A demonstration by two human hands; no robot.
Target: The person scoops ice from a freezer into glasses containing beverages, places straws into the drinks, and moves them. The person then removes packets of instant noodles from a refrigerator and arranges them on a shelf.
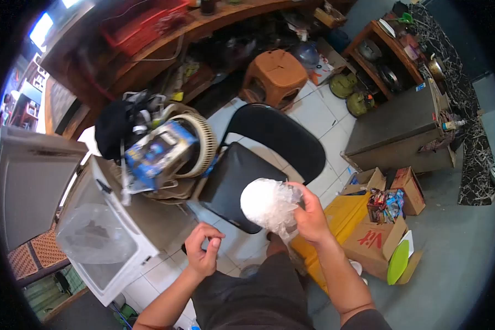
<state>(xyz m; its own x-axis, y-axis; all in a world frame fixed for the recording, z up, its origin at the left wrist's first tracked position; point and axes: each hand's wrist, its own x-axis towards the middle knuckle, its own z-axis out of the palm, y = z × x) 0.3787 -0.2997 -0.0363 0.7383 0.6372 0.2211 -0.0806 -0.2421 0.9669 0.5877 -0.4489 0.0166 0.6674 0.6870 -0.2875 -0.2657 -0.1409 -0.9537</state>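
Note:
My right hand point(309, 215) is closed on the gathered neck of a clear plastic bag with a rounded white lump in it, which looks like ice point(261, 202). The lump hangs in front of me, above the edge of a black chair point(239, 176). My left hand point(202, 248) is lifted over my lap, fingers curled in and thumb beside them, with nothing visible in it. To its left stands a chest freezer point(148, 250) with its lid point(30, 190) up. Clear plastic point(96, 234) shows in the freezer's opening.
Beyond the freezer, a fan point(206, 144) and a blue box point(162, 151) are piled up. An orange stool point(275, 74) stands further back. To the right are a yellow crate point(344, 214), an open cardboard box point(371, 247) and a grey-topped cabinet point(390, 118). Green gas cylinders point(344, 85) stand behind.

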